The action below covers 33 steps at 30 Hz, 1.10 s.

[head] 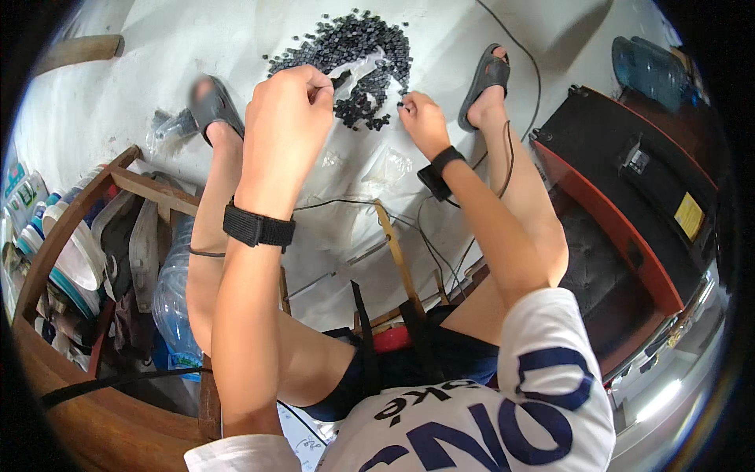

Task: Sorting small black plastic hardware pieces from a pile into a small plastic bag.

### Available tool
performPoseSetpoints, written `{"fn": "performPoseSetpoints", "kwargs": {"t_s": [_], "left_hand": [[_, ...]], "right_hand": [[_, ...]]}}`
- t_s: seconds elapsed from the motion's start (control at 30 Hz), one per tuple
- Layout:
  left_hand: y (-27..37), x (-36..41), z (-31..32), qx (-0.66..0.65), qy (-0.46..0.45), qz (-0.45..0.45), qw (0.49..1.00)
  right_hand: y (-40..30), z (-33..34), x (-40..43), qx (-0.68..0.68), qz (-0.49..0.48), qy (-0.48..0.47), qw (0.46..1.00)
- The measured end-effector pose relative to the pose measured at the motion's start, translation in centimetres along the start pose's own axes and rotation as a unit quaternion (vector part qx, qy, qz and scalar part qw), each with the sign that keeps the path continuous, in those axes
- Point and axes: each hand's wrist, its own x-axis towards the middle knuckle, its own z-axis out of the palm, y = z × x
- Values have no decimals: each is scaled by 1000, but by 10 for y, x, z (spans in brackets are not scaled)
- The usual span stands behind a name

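A large pile of small black blocks or caps (377, 35) lies spread on the pale floor, with a crumpled clear plastic bag (361, 69) among them. My left hand (292, 112) is raised in front of the pile's near left side, thumb and fingers pinched on a small dark piece beside the bag. At the right side of the pile, my right hand (423, 121) has its fingertips curled close to a small black piece. Whether it grips that piece is hard to tell. Both wrists wear black straps.
Clear plastic bags (388, 165) and a thin cable (531, 56) lie on the floor. My sandaled feet flank the pile. To the left are a wooden frame (156, 187) and a large plastic bottle (177, 295); a black case with red edges (637, 159) stands right.
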Motion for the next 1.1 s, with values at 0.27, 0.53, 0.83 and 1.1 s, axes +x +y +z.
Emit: {"fn": "performPoseSetpoints", "kwargs": {"t_s": [0.27, 0.53, 0.83, 1.1], "left_hand": [[4, -2, 9, -23, -14, 52, 998], [16, 3, 30, -44, -28, 116, 992], [25, 3, 41, -41, -59, 99, 992], [16, 5, 37, -62, -5, 118, 991]], "right_hand": [[-157, -125, -43, 132, -181, 52, 973], [-160, -118, -31, -79, -235, 33, 968], [-144, -104, -24, -91, -208, 39, 973], [-149, -112, -9, 63, -180, 35, 981]]}}
